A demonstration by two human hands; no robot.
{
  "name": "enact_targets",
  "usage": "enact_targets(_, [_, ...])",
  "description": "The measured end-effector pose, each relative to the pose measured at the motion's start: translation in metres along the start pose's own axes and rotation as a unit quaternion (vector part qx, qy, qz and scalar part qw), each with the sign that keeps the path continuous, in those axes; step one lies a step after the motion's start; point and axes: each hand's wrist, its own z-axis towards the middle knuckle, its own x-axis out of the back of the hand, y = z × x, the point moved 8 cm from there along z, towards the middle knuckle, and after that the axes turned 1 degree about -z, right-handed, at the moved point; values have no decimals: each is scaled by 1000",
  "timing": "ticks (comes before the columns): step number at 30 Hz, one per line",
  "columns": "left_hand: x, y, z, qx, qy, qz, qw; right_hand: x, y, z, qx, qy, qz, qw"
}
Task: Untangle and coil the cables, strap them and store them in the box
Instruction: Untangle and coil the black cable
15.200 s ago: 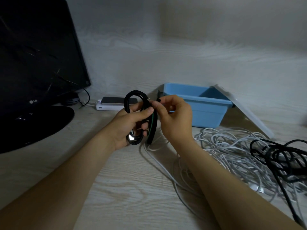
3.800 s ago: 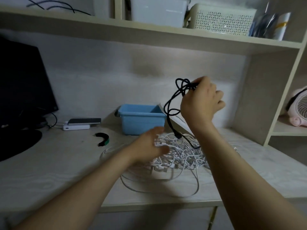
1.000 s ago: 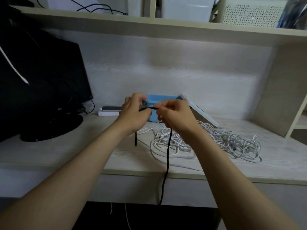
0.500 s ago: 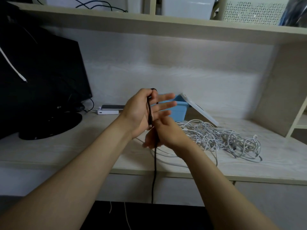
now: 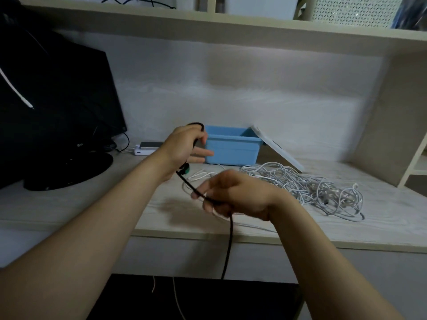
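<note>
My left hand (image 5: 184,146) is raised in front of the blue box (image 5: 231,150) and holds a loop of the black cable (image 5: 228,245) that wraps over its top. The cable runs down from that hand to my right hand (image 5: 233,195), which grips it lower and nearer me. From there it hangs over the desk edge toward the floor. A black and green strap (image 5: 184,170) lies on the desk under my left hand. A tangled heap of white cables (image 5: 307,188) lies to the right of both hands.
The box's lid (image 5: 277,148) leans against its right side. A black monitor (image 5: 50,107) stands at the left, with a white power bank and phone (image 5: 147,148) beside it. A shelf (image 5: 231,26) with bins runs overhead. A side panel (image 5: 388,125) closes the right.
My right hand has dropped lower and moved right along the black cable, drawing it out from my left hand. My left hand has curled round the loop.
</note>
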Motion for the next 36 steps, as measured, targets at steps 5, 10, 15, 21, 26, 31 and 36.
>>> enact_targets(5, [-19,-21,-17,45,-105,64,991,54,-40,-19,155,305,23,939])
enact_targets(10, [-33,-19,-32,84,-211,-48,973,65,-46,-32,243,447,-131,851])
enact_targets(15, [-41,-7,-43,102,-290,-129,943,61,-32,-15,228,450,-142,851])
enact_targets(21, [-32,-8,-39,115,-259,-197,939,45,-24,-4,223,355,116,900])
enact_targets(26, [-36,-9,-41,87,-238,-134,958,36,-21,9,132,307,303,893])
enact_targets(31, [-49,-6,-42,125,-249,-195,940,52,-7,1,51,419,253,870])
enact_targets(36, [-63,7,-42,111,-243,-252,930,46,2,10,31,390,240,888])
